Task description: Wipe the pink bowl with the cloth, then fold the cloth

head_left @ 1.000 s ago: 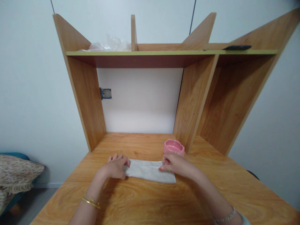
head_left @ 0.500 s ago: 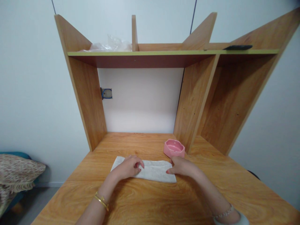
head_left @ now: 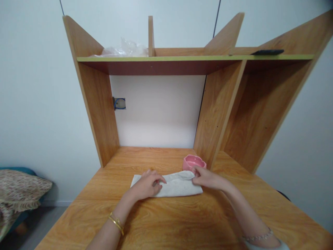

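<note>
A folded white cloth (head_left: 177, 187) lies lengthwise on the wooden desk, its upper right edge raised. My right hand (head_left: 206, 177) pinches that raised edge between thumb and fingers. On the cloth's left part, my left hand (head_left: 148, 184) has its fingers curled and the thumb near the index finger, gripping the fabric; its exact hold is partly hidden. Just behind my right hand stands a pink ashtray-like dish (head_left: 192, 162) with a notched rim, partly covered by the hand.
A wooden desk (head_left: 166, 222) with a hutch frames the work area. On the upper shelf (head_left: 182, 59) lie clear plastic wrap (head_left: 126, 48) and a flat black object (head_left: 267, 52). An open wall socket box (head_left: 119, 103) shows at back left. A patterned blanket (head_left: 20, 189) is at far left.
The cloth has shifted to the right and slightly away with both hands. Its upper right edge has been lifted by my right hand. The dish stays put.
</note>
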`<state>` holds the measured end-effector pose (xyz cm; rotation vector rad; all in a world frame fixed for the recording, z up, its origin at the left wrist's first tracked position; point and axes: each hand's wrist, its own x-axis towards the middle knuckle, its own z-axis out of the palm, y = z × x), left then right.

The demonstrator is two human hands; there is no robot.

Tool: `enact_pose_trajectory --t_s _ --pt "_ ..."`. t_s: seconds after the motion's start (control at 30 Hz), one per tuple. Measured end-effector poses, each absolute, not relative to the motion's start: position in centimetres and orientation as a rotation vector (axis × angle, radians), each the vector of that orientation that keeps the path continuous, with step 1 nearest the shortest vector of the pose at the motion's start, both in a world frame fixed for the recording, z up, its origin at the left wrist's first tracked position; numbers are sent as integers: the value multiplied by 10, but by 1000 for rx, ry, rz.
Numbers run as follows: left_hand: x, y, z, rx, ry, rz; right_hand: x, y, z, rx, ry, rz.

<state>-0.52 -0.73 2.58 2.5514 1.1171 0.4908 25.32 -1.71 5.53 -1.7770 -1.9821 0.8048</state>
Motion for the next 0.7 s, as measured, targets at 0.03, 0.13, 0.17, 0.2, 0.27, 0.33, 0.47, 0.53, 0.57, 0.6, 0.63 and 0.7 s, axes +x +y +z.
enact_pose_trajectory --t_s 0.03,0.13,0.17,0.2,0.27,0.33,0.47,0.53,0.57,0.6,0.63,0.7 --pt "-5 -8 27 2565 1100 499 256 -16 55 -1744 -1941 828" --pt "-2 -10 29 2598 1068 480 260 -13 54 -1674 -1840 889" --pt "-2 -10 28 2607 1065 470 260 -13 54 -1659 -1811 904" --pt "-1 -10 27 2615 1068 461 259 -12 55 -1648 -1789 910" --pt "1 -11 22 2625 1081 444 256 -12 56 -1643 -1752 911" --pt "3 -11 17 2623 1094 424 251 -12 57 -1647 -1715 899" --pt "6 -12 11 2601 1119 404 233 -9 59 -1646 -1668 713" --pt "5 -11 14 2589 1148 412 222 -8 62 -1644 -1679 603" --pt "2 -10 17 2582 1175 425 217 -9 64 -1647 -1697 565" --pt "-1 -8 20 2572 1215 445 211 -9 66 -1655 -1724 534" --pt "-6 -7 24 2559 1274 469 205 -10 69 -1665 -1755 502" --pt "-15 -3 30 2539 1426 511 192 -11 75 -1690 -1820 437"
